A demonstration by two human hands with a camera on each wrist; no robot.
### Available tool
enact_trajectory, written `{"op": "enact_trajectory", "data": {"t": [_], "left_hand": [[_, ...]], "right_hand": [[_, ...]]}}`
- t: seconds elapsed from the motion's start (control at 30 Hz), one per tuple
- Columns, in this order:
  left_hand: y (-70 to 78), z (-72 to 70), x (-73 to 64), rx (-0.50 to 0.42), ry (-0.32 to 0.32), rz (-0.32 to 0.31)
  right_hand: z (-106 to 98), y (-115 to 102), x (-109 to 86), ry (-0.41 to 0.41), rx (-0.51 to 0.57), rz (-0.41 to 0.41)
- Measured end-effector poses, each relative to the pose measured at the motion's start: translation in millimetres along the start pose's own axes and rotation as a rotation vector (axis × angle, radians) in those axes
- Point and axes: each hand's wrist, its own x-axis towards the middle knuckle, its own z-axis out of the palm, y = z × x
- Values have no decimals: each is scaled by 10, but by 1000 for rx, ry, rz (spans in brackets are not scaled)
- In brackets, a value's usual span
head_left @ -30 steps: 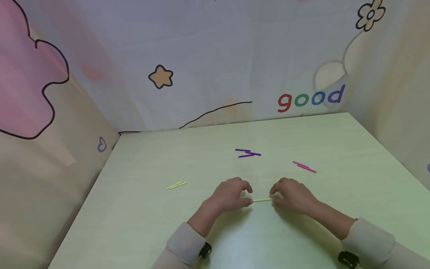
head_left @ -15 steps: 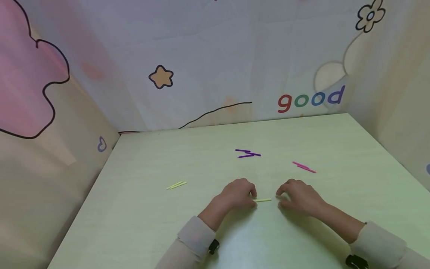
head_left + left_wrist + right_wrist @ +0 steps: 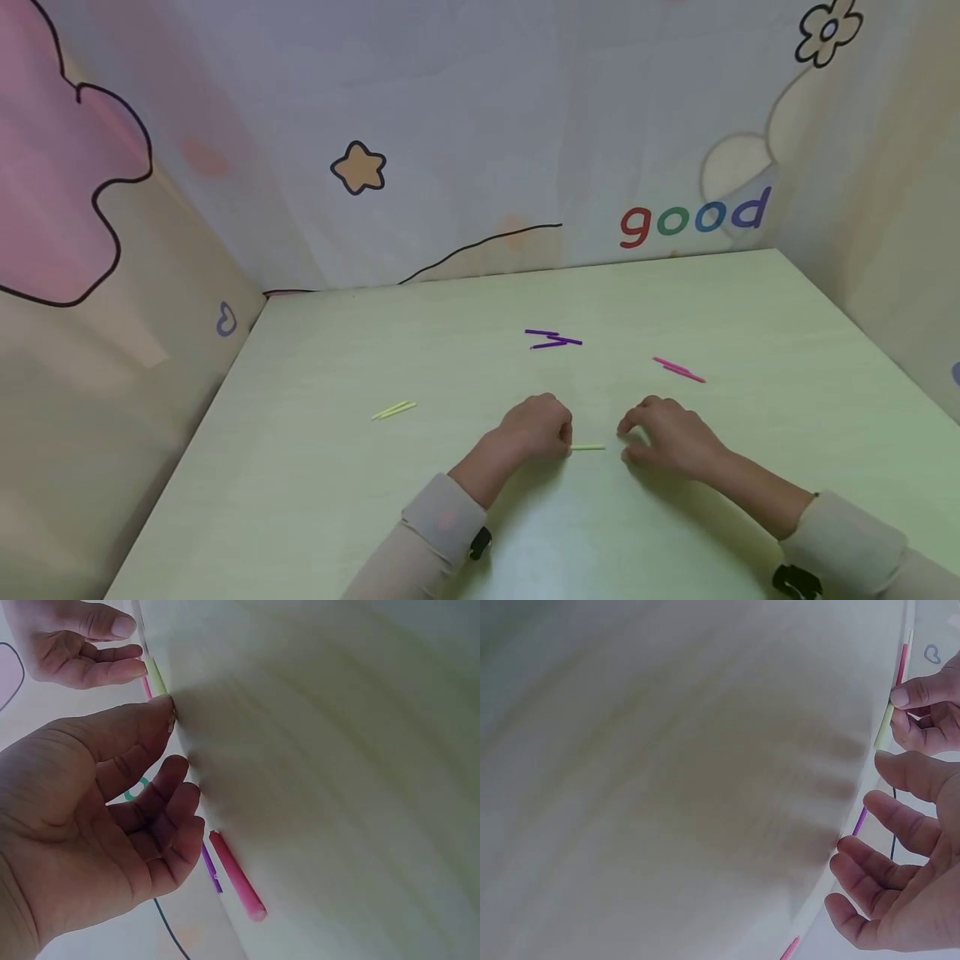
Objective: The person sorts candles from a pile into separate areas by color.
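Note:
A short yellow-green stick (image 3: 588, 447) lies sideways near the middle of the table. My left hand (image 3: 525, 429) pinches its left end between thumb and index finger, as the left wrist view shows. Just off the stick's right end is my right hand (image 3: 667, 437), its fingers parted and gently bent with nothing between them. Close by the left hand's curled fingers lies a pink stick (image 3: 238, 877), which that hand hides in the head view. The right wrist view shows the yellow-green stick (image 3: 884, 727) leaving the left fingertips toward the right thumb.
Several purple sticks (image 3: 555, 340) lie farther back on the pale table (image 3: 300, 500). A pair of pink sticks (image 3: 679, 370) is at the right and some yellow sticks (image 3: 393, 410) are at the left. A printed cloth (image 3: 465, 167) closes off the back and sides.
My right hand has let go of the stick's right end and drawn a little right. My left hand has shifted right, and its fingers have closed in toward the thumb.

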Motion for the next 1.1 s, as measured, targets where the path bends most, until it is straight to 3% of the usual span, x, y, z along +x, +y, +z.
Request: {"op": "enact_trajectory", "data": {"t": [0.17,0.4,0.8,1.1], "left_hand": [[-20,-55,-15,-15,26,29],[-37,-249,-180,-77,89,27],[-133,-298,-273,-104,106,14],[-383,-374,-446,-131,164,44]], "right_hand": [[-55,-12,17,20,1,-14],[-236,-101,12,50,27,-21],[-226,-131,44,6,57,-9],[-164,-221,142,-33,129,-42]]}}
